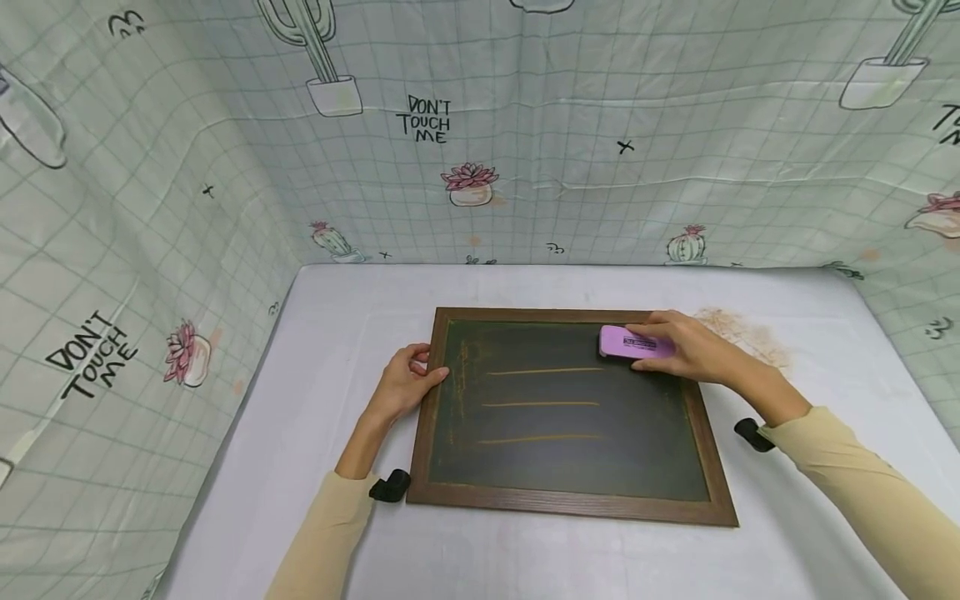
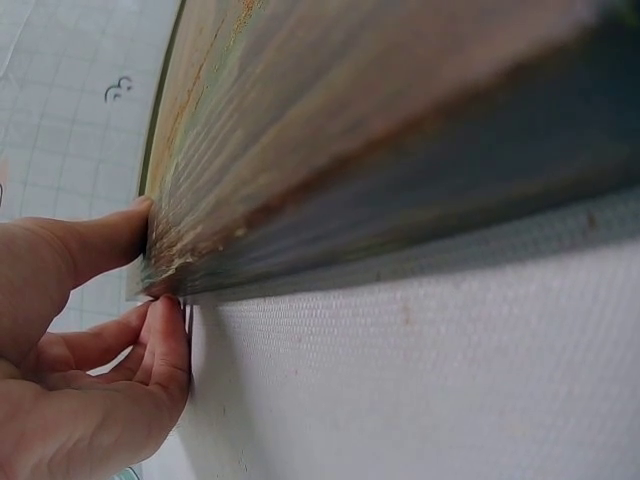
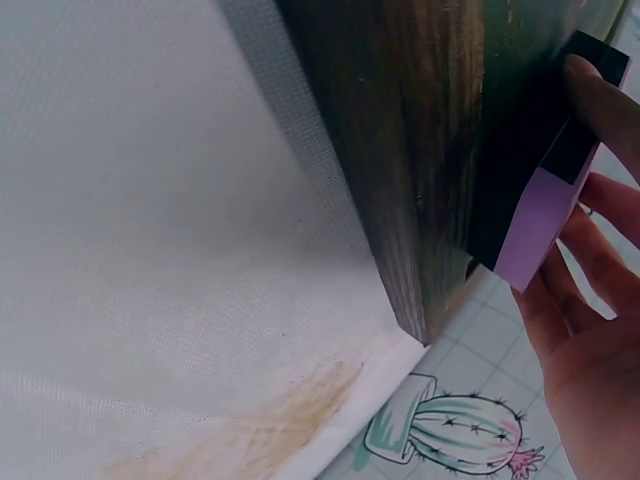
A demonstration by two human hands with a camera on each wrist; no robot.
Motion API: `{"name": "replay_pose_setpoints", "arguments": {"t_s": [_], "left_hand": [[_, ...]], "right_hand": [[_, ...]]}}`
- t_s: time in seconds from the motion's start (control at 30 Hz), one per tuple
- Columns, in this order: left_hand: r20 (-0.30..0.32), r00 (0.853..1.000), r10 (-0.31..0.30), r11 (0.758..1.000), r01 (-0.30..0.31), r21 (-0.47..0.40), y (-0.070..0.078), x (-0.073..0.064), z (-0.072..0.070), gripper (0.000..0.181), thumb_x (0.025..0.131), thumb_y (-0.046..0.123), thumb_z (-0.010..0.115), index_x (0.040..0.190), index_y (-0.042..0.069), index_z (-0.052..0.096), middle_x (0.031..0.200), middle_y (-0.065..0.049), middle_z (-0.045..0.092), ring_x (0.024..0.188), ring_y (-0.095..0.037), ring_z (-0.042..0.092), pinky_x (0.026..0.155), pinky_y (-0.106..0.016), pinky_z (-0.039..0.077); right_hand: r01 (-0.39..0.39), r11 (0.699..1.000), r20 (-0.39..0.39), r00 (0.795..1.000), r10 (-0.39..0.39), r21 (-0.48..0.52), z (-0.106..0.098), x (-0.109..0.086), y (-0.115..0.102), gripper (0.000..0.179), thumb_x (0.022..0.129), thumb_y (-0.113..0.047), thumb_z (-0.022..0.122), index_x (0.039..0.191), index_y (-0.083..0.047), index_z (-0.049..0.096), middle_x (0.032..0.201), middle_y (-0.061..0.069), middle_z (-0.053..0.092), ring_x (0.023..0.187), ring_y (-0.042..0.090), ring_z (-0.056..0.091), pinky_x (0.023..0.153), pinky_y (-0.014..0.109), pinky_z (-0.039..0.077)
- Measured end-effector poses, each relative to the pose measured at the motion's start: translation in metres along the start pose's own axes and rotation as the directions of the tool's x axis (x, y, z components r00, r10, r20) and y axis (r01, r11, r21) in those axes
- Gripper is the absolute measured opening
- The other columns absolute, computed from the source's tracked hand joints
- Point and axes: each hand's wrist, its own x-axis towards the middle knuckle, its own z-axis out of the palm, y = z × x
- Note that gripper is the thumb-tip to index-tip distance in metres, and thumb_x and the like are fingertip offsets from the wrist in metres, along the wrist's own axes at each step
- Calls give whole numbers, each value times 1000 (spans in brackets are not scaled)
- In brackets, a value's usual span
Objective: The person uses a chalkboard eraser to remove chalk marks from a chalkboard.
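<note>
A chalkboard with a brown wooden frame lies on the white table. Three yellow chalk lines cross its middle, and faint yellow smears run down its left side. My left hand pinches the left part of the frame; in the left wrist view the thumb lies on top and the fingers are at the outer edge below. At the upper right of the board, my right hand grips a purple chalkboard eraser with a dark underside. The right wrist view shows the eraser close against the board's dark surface.
Brown chalk dust is spread on the white tabletop right of the board. A grid-patterned cloth with cactus drawings stands behind and at both sides. A black wrist strap sits at the left cuff, another black piece at the right.
</note>
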Motion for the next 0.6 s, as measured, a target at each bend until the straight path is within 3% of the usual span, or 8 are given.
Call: {"name": "replay_pose_setpoints", "arguments": {"t_s": [0.33,0.6], "left_hand": [[-2,1000,9,1000,-9,5,1,0,1,59,97,12,72,145,-10,47,129,-25,54,108,-34,55,89,-42,48],[-4,1000,5,1000,-5,1,2,-1,1,59,98,13,72,146,-9,46,130,-25,53,109,-34,54,89,-43,47]], "right_hand": [[80,997,-50,996,-80,-14,-12,4,-10,58,78,-19,91,126,5,70,106,13,68,86,20,55,72,40,48],[32,999,-14,999,-33,-25,-22,-6,-14,58,80,-22,90,128,5,70,115,18,68,95,28,60,79,48,51]]}}
